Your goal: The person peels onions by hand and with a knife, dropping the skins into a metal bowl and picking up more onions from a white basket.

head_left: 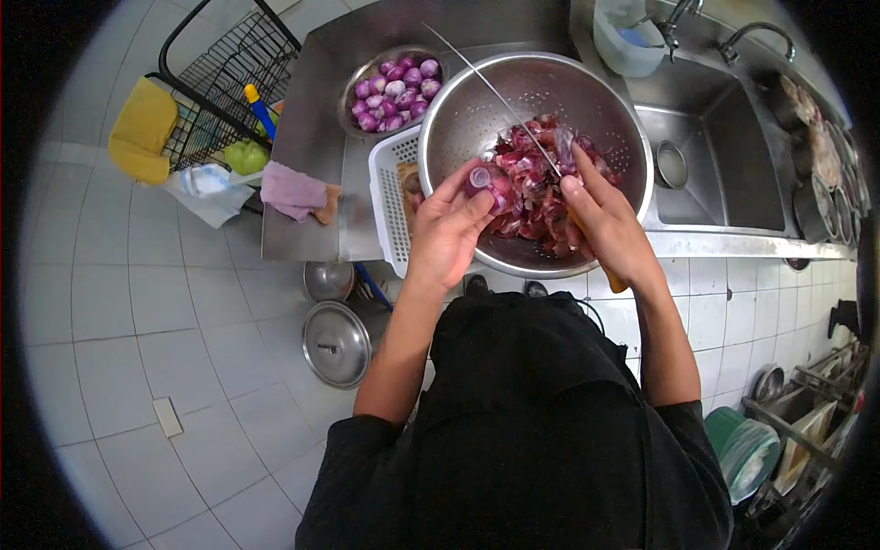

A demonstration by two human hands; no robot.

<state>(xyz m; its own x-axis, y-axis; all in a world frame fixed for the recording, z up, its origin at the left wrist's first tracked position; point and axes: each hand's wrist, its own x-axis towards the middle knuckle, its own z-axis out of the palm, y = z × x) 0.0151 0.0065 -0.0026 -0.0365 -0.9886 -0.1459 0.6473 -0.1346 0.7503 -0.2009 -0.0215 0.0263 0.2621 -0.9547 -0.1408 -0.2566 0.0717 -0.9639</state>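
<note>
We pinch shallot [478, 179] in L hand [449, 229], fingers closed, over colander [477, 110]. R hand [610, 229], shut round knife [504, 110], sits at shallot's 3 o'clock; blade runs toward 11 o'clock, prob. clear of it.

Peels [536, 188] in colander [587, 101] (bowl [348, 87] to L).

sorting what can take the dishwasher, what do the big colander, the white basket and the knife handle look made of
Colander: likely stainless steel, brushed grey sheen, punched holes. White basket: looks like plastic, matte, moulded slots. Knife in the right hand: thin shiny metal blade; handle is orange-brown, wood or plastic, mostly hidden by the grip.
</note>
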